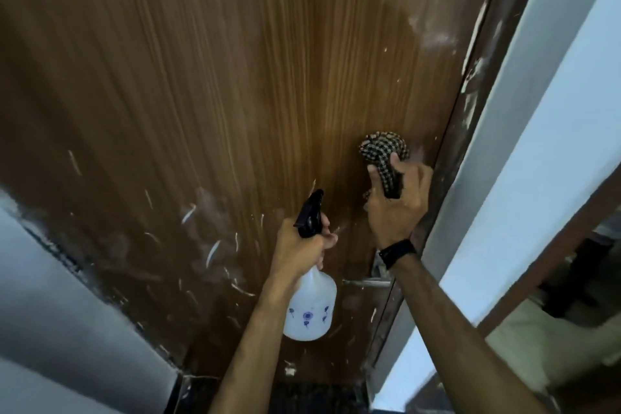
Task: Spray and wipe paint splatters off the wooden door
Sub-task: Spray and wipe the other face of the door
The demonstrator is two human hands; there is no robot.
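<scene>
As fingers grip: left hand [302, 245] spray bottle [311, 306] | right hand [396, 208] cloth [383, 151] on door [201, 94]

- Left hand [302, 245] is raised on a bare, outstretched forearm, fingers [327, 239] curled closed in a grip.
- Right hand [396, 202] reaches higher, back facing the camera, fingers clenched shut, a dark band around the wrist.

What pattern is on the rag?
A dark-and-cream check on the rag, held in the right hand; head view.
</scene>
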